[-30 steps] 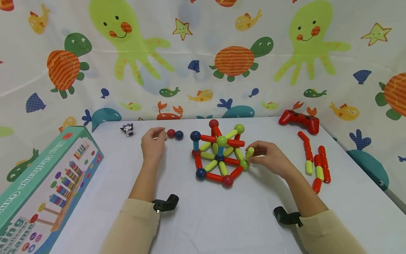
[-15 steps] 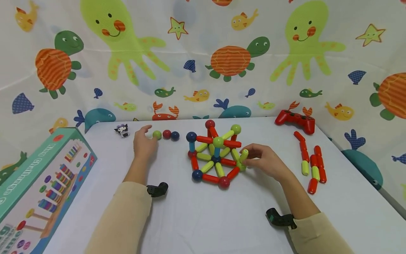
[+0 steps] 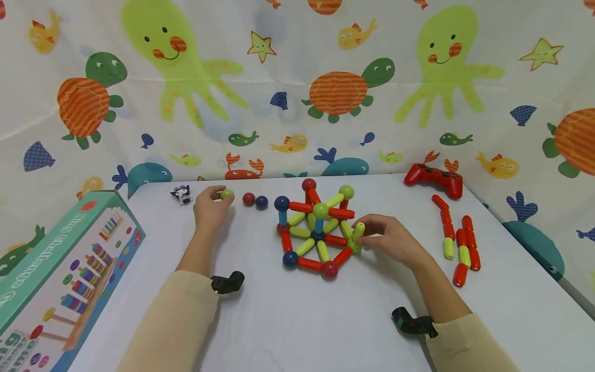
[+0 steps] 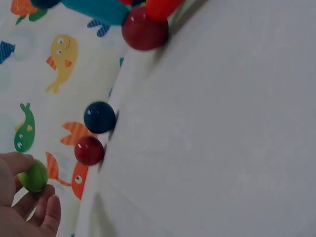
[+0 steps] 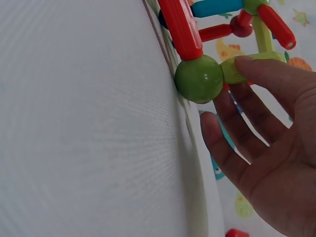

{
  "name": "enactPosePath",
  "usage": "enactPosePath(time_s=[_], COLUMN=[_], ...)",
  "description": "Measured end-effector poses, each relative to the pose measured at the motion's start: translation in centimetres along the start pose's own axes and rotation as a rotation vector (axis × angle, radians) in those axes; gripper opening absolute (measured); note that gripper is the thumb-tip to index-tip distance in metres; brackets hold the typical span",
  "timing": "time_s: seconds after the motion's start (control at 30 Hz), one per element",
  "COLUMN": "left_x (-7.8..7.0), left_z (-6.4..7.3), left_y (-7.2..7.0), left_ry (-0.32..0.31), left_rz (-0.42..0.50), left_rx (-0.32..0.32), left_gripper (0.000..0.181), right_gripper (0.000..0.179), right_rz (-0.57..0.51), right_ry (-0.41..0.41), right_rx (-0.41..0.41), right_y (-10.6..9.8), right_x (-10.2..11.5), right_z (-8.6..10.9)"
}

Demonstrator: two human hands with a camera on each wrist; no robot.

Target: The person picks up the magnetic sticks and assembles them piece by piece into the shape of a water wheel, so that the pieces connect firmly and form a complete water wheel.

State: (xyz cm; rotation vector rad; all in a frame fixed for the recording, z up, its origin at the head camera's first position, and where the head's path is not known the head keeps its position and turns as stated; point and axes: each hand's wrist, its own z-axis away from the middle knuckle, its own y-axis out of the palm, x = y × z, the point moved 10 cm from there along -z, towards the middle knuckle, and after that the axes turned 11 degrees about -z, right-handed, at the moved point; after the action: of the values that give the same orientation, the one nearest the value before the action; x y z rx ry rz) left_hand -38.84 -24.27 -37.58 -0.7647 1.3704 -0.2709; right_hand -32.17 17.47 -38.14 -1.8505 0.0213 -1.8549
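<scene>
My left hand (image 3: 210,207) pinches a green ball (image 4: 33,175) between thumb and fingers, just left of a red ball (image 3: 248,199) and a dark blue ball (image 3: 262,202) on the table. At the centre stands a wheel-like structure of magnetic rods and balls (image 3: 317,235), with red, green and blue parts. My right hand (image 3: 389,236) is at its right side. There its thumb and fingers pinch a green rod (image 5: 237,69) that rises from a green corner ball (image 5: 199,79). Part of that rod is hidden behind the thumb in the right wrist view.
Several loose red and green rods (image 3: 470,243) lie on the right of the white table (image 3: 297,320). Behind them sits a red game controller (image 3: 433,180). A toy box (image 3: 79,274) stands along the left edge, near a small figurine (image 3: 182,194). A patterned cloth (image 3: 279,77) hangs at the back.
My left hand has moved left of the red and blue balls, and the green ball, which rested on the table beside them, is now raised in its fingers. The right hand keeps its place at the rod.
</scene>
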Motion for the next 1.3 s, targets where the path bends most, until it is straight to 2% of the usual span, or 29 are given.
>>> enactPosePath(time_s=[0.07, 0.13, 0.2, 0.27, 0.33, 0.43, 0.5, 0.6, 0.67, 0.73, 0.83, 0.93, 1.03, 1.1, 1.3], left_x=[-1.7, -4.2, -7.3, -10.6, -13.8, -18.1, -20.3, -22.6, -23.5, -24.0, -24.4, -24.4, -23.9, -23.7, -23.6], left_z=[0.7, 1.8, 3.2, 4.9, 6.8, 9.8, 11.8, 14.6, 16.1, 17.2, 17.9, 18.2, 18.2, 18.2, 18.4], left_y=[-0.6, -1.1, -1.2, -0.9, 0.1, 2.6, 4.7, 8.0, 10.1, 11.8, 13.6, 15.0, 15.7, 15.9, 16.0], left_ry=[0.012, 0.067, 0.153, 0.264, 0.371, 0.538, 0.648, 0.813, 0.887, 0.926, 0.934, 0.931, 0.923, 0.914, 0.932], left_rz=[0.118, 0.215, 0.273, 0.293, 0.274, 0.181, 0.086, -0.096, -0.200, -0.279, -0.373, -0.500, -0.617, -0.660, -0.673], left_rx=[-0.065, -0.105, -0.100, -0.063, 0.011, 0.139, 0.223, 0.334, 0.401, 0.454, 0.494, 0.496, 0.489, 0.487, 0.476], left_gripper=[0.049, 0.048, 0.047, 0.046, 0.045, 0.044, 0.043, 0.043, 0.045, 0.046, 0.046, 0.045, 0.046, 0.046, 0.044], right_gripper=[0.034, 0.034, 0.035, 0.036, 0.036, 0.036, 0.035, 0.035, 0.036, 0.038, 0.041, 0.043, 0.044, 0.044, 0.042], right_rz=[0.000, -0.010, -0.017, -0.024, -0.027, -0.032, -0.037, -0.045, -0.045, -0.045, -0.044, -0.053, -0.054, -0.044, -0.034], right_ry=[0.004, 0.006, 0.003, 0.007, 0.002, -0.003, -0.010, -0.017, -0.021, -0.015, -0.002, 0.008, -0.003, -0.017, -0.031], right_rx=[-0.005, -0.003, 0.005, 0.007, 0.010, 0.011, 0.013, 0.018, 0.021, 0.017, 0.006, -0.002, -0.001, 0.000, -0.002], right_y=[-0.2, -0.2, -0.2, -0.1, 0.0, 0.0, 0.0, 0.0, -0.1, -0.2, -0.3, -0.3, -0.2, -0.2, -0.3], right_x=[0.0, 0.0, 0.0, 0.0, 0.0, 0.0, 0.0, 0.0, 0.0, -0.1, -0.3, -0.4, -0.2, -0.1, 0.0], right_z=[0.1, 0.2, 0.2, 0.1, 0.0, -0.1, -0.1, 0.0, 0.1, 0.2, 0.3, 0.4, 0.4, 0.4, 0.4])
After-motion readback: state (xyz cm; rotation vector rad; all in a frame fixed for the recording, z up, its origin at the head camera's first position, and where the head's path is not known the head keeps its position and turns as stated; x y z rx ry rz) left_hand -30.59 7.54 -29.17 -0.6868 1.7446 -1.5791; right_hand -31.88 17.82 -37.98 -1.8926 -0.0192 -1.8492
